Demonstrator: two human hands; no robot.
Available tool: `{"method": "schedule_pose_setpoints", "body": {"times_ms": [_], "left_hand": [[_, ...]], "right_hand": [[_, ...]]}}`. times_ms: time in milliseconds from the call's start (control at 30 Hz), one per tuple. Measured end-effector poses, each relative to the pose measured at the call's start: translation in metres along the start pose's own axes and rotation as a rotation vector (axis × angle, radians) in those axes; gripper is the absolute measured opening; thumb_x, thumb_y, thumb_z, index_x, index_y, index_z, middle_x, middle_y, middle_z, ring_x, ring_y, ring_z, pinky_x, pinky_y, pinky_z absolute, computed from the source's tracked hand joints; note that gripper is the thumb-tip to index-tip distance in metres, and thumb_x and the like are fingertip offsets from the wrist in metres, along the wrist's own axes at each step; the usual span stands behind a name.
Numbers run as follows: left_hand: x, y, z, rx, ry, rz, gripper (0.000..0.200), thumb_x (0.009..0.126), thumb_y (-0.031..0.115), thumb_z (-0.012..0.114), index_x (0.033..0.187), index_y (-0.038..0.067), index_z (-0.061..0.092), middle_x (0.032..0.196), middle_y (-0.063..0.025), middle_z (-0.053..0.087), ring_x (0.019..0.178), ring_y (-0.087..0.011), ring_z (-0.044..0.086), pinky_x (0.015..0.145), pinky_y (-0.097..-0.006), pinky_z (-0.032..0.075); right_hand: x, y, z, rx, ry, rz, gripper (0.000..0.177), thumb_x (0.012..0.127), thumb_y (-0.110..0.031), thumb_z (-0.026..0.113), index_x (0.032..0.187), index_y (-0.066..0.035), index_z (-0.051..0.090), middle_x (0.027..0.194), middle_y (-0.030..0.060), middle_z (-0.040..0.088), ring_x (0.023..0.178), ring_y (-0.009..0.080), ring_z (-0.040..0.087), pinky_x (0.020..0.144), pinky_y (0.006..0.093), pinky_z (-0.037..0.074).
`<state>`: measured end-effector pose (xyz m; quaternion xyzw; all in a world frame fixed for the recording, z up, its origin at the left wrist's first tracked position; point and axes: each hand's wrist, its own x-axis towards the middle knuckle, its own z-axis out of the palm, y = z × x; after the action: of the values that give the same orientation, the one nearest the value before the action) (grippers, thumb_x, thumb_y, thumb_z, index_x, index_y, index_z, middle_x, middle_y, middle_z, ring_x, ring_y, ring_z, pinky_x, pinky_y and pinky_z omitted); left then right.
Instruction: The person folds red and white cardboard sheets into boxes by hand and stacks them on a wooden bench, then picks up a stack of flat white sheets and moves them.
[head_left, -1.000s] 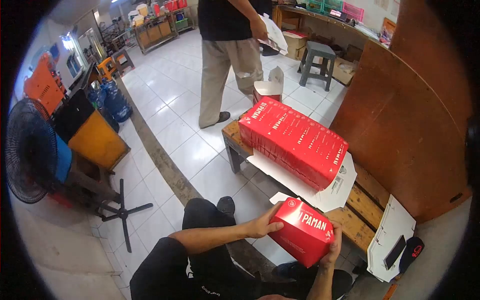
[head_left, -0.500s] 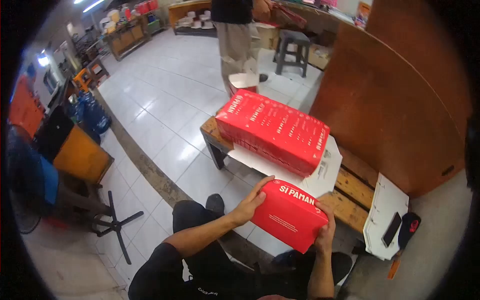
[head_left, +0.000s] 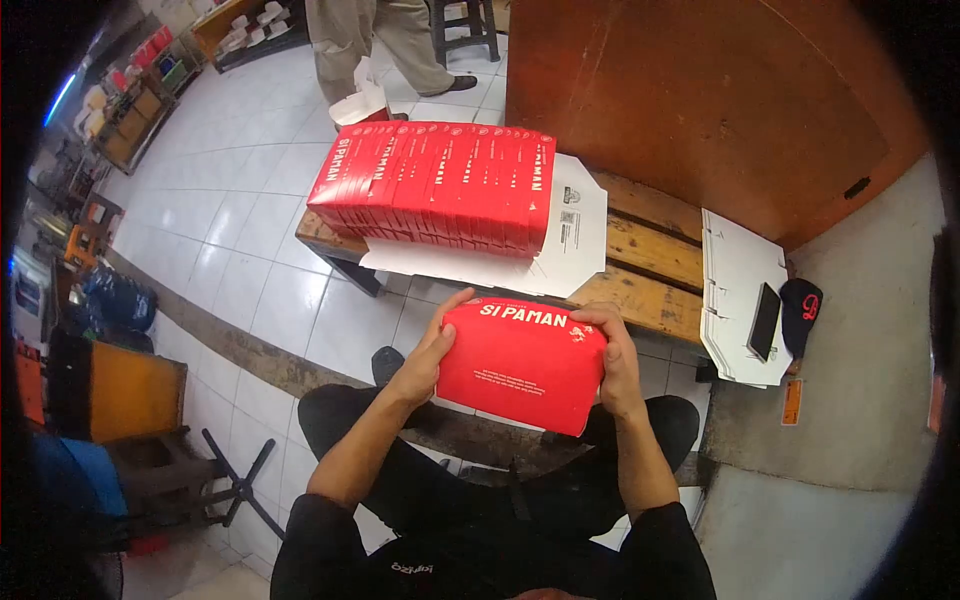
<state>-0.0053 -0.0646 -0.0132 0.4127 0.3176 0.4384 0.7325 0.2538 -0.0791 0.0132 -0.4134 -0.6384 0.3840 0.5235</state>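
Note:
A red carton printed "SI PAMAN" is held above my lap, its lettered edge toward the bench. My left hand grips its left side, fingers at the top corner. On the right side my right hand grips it, with fingers bent over the upper right corner. Just beyond the carton, a long row of red folded cartons stands packed together on the bench. White flat cardboard lies under that row.
The slatted wooden bench runs across in front. At its right end are white cardboard sheets, a phone and a dark cap. A person's legs stand beyond the row. A brown panel rises behind the bench.
The view has turned right, so the bench and row appear further left and more level. The carton is still between both hands and now looks less tilted.

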Motion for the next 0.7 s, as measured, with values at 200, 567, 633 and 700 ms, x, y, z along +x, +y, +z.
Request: {"method": "schedule_pose_setpoints", "body": {"times_ms": [200, 567, 633, 700], "left_hand": [[0.001, 0.001, -0.001, 0.002, 0.002, 0.034, 0.041, 0.100, 0.032, 0.045, 0.133, 0.010, 0.038, 0.134, -0.0091, 0.039, 0.122, -0.0194, 0.041, 0.106, -0.0332, 0.031], [-0.008, -0.019, -0.004, 0.000, 0.056, 0.059, 0.016, 0.102, 0.027, 0.039, 0.107, 0.012, 0.042, 0.117, -0.0056, 0.042, 0.108, -0.0139, 0.042, 0.097, -0.0290, 0.034], [-0.009, -0.024, -0.007, 0.035, 0.052, 0.077, 0.017, 0.103, 0.028, 0.038, 0.108, 0.012, 0.042, 0.117, -0.0056, 0.043, 0.107, -0.0134, 0.043, 0.096, -0.0287, 0.036], [-0.007, -0.025, -0.008, 0.004, 0.038, 0.058, 0.019, 0.103, 0.029, 0.038, 0.110, 0.012, 0.042, 0.117, -0.0056, 0.044, 0.106, -0.0129, 0.045, 0.095, -0.0284, 0.038]], "right_hand": [[-0.001, -0.002, 0.002, -0.114, -0.004, -0.031, 0.047, 0.091, -0.048, 0.053, 0.104, -0.003, 0.061, 0.104, 0.0112, 0.049, 0.102, 0.0240, 0.048, 0.094, 0.0352, 0.036], [-0.013, 0.018, 0.017, 0.018, 0.079, 0.014, 0.042, 0.093, -0.037, 0.048, 0.082, 0.000, 0.065, 0.099, 0.0115, 0.048, 0.097, 0.0201, 0.044, 0.086, 0.0333, 0.034], [-0.012, 0.014, 0.019, 0.038, 0.105, 0.025, 0.039, 0.093, -0.033, 0.048, 0.082, 0.000, 0.064, 0.099, 0.0121, 0.048, 0.096, 0.0208, 0.045, 0.086, 0.0328, 0.035], [-0.011, 0.006, 0.021, 0.072, 0.130, 0.060, 0.033, 0.092, -0.027, 0.048, 0.083, 0.001, 0.064, 0.100, 0.0135, 0.050, 0.096, 0.0227, 0.049, 0.087, 0.0322, 0.038]]}}
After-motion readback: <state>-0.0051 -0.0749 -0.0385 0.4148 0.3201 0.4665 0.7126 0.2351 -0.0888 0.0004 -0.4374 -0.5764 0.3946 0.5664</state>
